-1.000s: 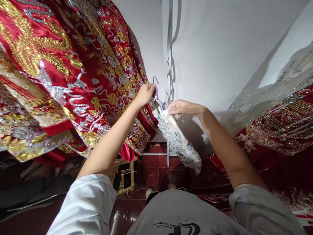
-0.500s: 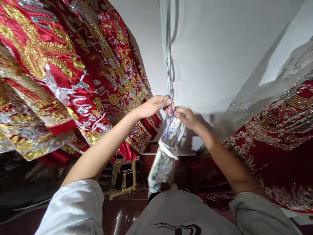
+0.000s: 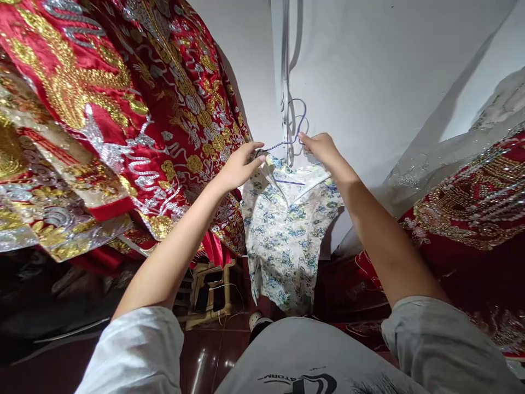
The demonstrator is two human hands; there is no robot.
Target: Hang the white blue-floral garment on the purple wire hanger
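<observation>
Head view: the right hand (image 3: 321,148) is pinching the hanger (image 3: 304,116), best held steady; the left hand (image 3: 241,167), fingers parted, is hovering by the garment (image 3: 283,241).

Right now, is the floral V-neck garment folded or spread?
Spread: the floral garment hangs below the purple hanger, its neckline and patterned front visible.

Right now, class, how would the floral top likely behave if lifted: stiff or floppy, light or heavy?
The floral top would probably be floppy, as its cloth drapes in soft folds. It looks fairly light, since a slim purple hanger appears to support it.
</observation>
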